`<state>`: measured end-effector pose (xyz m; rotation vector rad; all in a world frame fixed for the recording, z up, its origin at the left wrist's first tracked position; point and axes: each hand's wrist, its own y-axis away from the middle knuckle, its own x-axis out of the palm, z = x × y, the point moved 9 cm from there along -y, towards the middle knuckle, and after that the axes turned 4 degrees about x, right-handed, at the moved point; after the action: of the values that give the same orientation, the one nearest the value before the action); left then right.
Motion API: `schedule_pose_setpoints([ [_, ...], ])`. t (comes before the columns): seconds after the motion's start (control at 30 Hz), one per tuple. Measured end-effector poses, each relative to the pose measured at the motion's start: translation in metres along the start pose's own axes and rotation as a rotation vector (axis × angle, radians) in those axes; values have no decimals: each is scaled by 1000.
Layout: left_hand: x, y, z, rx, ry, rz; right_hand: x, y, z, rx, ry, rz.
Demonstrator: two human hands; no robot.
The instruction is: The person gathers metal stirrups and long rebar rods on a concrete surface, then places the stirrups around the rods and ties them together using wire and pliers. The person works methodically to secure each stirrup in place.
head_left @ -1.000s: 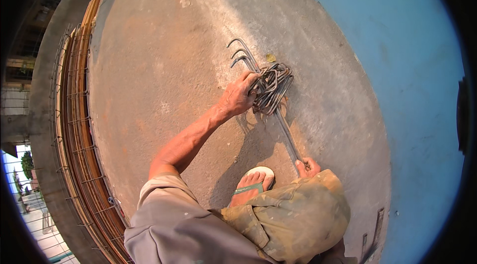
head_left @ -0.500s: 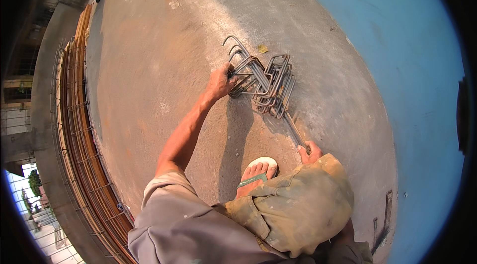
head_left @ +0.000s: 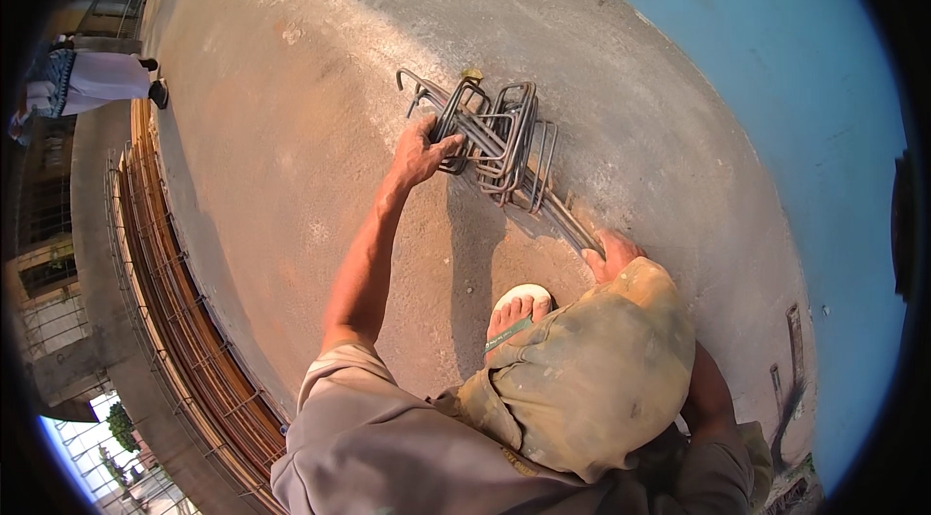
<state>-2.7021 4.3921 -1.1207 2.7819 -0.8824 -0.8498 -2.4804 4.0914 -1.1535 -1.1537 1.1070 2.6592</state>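
Observation:
My left hand (head_left: 419,154) is closed around the left part of a cluster of bent steel stirrups (head_left: 506,151), its thumb lying across one of the loops. The rectangular loops are threaded on a bundle of steel rods (head_left: 561,214) that slants from upper left to lower right. Hooked ends of the rods (head_left: 415,77) stick out past the loops at the far end. At the near end, beside my knee, my right hand (head_left: 614,256) grips the rods; some of its fingers are hidden.
My sandalled foot (head_left: 521,306) stands on the concrete floor. A blue wall (head_left: 776,69) runs along the right. Long brown bars (head_left: 184,311) are stacked on the left, where a person (head_left: 97,83) stands farther off. A dry leaf (head_left: 472,75) lies behind the stirrups.
My left hand has shifted slightly left and up with the stirrups, which now sit more spread out along the rods. The right hand keeps its hold. The whole view has turned a little.

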Motion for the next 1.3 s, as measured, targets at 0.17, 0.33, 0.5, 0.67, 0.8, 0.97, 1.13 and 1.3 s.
schedule_pose_setpoints([
  [0.17, 4, 22, -1, -59, -135, 149, -70, 4, 114, -548, -116, -457],
  [0.33, 6, 38, -24, -135, 56, 198, -30, -13, 220, -887, 250, -549],
  [0.5, -30, 15, 0, 81, -347, 125, -16, -64, 252, -874, 336, -147],
  [0.67, -37, 0, 10, 24, -348, 20, -5, -94, 266, -929, 536, 49],
  [0.8, -21, 2, 18, -120, 31, 140, -2, -101, 264, -894, 549, 226],
  [0.97, 5, 15, 19, -170, 310, 230, -23, -125, 295, -878, 555, 172],
  [1.13, 38, 41, 13, -210, 222, 400, -99, -118, 232, -724, 112, -403],
  [1.3, 33, 34, 28, -161, 666, 99, -56, -113, 125, -63, -507, -202],
])
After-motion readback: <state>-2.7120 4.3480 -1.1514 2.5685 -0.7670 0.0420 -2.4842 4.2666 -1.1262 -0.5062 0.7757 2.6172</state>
